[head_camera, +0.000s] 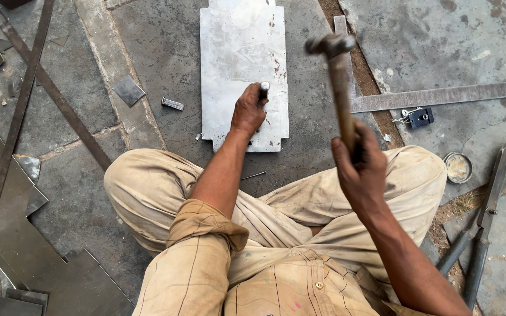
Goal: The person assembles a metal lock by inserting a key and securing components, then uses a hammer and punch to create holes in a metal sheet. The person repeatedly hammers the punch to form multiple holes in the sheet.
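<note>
Hammer (pixel 336 76) raised in right hand's (pixel 361 169) closed grip above metal sheet (pixel 241 52); left hand (pixel 248 111) clamped round punch (pixel 263 89) there. Glancing blow risked crushed knuckles.

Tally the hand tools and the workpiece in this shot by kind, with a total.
Hammer in the right hand: 1
Punch in the left hand: 1
Metal shears: 1
Steel ruler: 1
Metal sheet under the punch: 1
Total: 5
</note>
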A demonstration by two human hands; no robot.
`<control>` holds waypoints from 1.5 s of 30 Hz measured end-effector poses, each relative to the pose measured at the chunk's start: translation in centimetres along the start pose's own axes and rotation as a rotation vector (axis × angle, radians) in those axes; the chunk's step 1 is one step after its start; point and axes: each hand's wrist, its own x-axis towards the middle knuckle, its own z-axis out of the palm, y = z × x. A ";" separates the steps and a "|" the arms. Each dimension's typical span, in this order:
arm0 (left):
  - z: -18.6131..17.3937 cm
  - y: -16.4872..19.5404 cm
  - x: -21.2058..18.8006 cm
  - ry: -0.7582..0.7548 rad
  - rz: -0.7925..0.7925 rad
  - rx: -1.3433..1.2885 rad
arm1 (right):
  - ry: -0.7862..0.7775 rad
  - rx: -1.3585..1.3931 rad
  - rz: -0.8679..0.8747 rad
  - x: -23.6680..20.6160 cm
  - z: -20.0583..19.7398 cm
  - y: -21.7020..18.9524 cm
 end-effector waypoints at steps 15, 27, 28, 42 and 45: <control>-0.1 0.2 -0.2 0.018 0.039 -0.014 | -0.199 -0.314 0.183 -1.4 3.7 8.0; -5.0 12.0 -5.2 -0.867 0.083 0.582 | -0.071 0.890 1.078 -0.9 0.0 12.1; -4.8 12.2 -5.7 -0.844 0.076 0.688 | -0.092 0.884 1.074 -1.0 -0.1 12.3; -10.2 11.0 2.9 0.330 0.501 0.534 | -0.132 0.947 1.119 -0.5 -0.3 12.7; -15.6 10.4 6.7 0.692 -0.024 0.014 | -0.148 0.941 1.127 -0.3 -0.1 12.7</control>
